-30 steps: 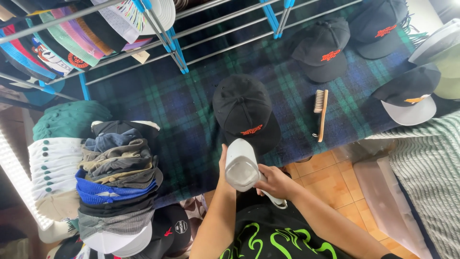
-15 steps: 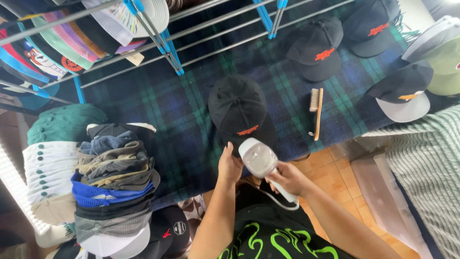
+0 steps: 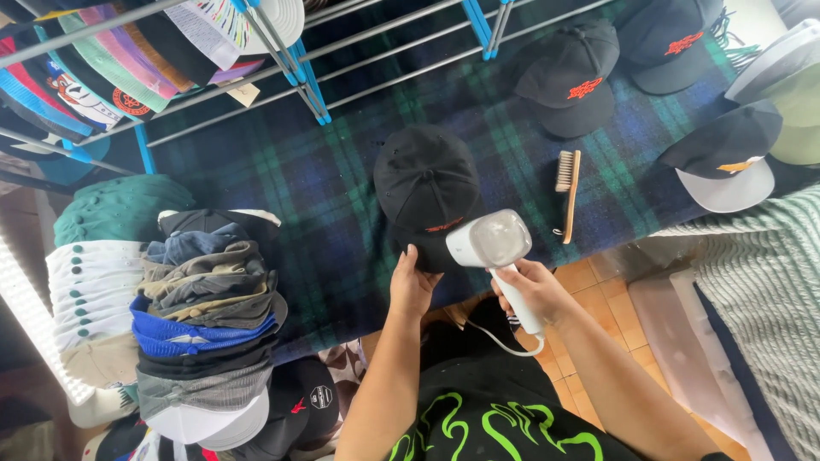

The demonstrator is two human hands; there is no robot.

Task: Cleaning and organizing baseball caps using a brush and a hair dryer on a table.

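Right hand (image 3: 534,288) clenched on the handle of a white handheld garment steamer (image 3: 495,252) — head at the brim of a black cap (image 3: 424,183). Left hand (image 3: 413,282) grips the brim; the cap lies on a dark plaid blanket (image 3: 325,213) — a wooden brush (image 3: 567,189) nearby.

The black cap (image 3: 424,183) lies on the dark blue and green plaid cloth, with its crown up and its brim turned toward the person. The crown is round, with seams that meet at a small button on top, and there is a small red-orange embroidered mark on the front, just above the brim. The near edge of the brim is covered, so its shape there cannot be seen. The white handheld steamer (image 3: 500,256) is held just beside the cap, at its front right. Its wide, rounded head has a pale translucent part, the head points toward the cap's front, and its slim white handle slopes down to a thin white cord below.
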